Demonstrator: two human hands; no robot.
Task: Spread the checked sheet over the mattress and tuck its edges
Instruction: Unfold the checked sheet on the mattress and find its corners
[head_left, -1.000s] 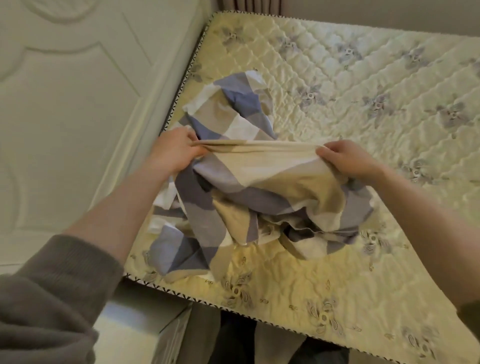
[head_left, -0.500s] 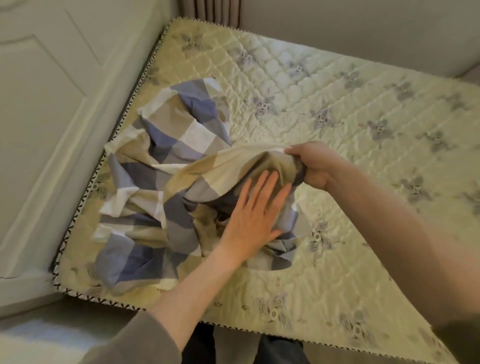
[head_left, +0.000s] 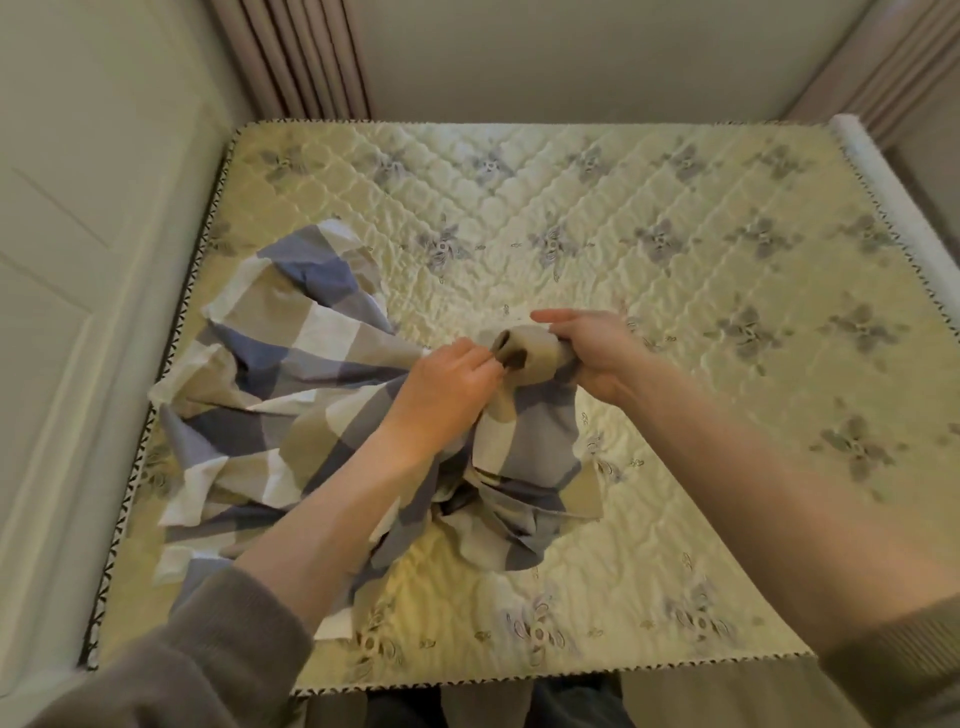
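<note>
Sheet: checked sheet (head_left: 291, 374) lies crumpled on the left, near part of the mattress (head_left: 675, 234); most of the mattress top is bare and no edge is tucked.
Left hand: left hand (head_left: 447, 387) is near the mattress middle, fingers curled and pinching a bunched beige fold of the sheet.
Right hand: right hand (head_left: 597, 348) is just beside the left, wrapped round the same rolled beige bunch; thumb extended above it.
Key relation: from the shared grip the cloth trails toward the mattress's left edge and near edge, its long run roughly across the mattress. Bare quilting lies to the right and far side. The left hand is nearer the bulk, the right nearer the uncovered side.
Judgement: a hem or corner probably has to be found here before the cloth can be drawn rightward.
Materials: sheet is thin, soft cotton-like cloth in blue, beige and white squares, creased and floppy. Mattress is pale, glossy, diamond-quilted with grey flower motifs and a black-and-white piped edge.
</note>
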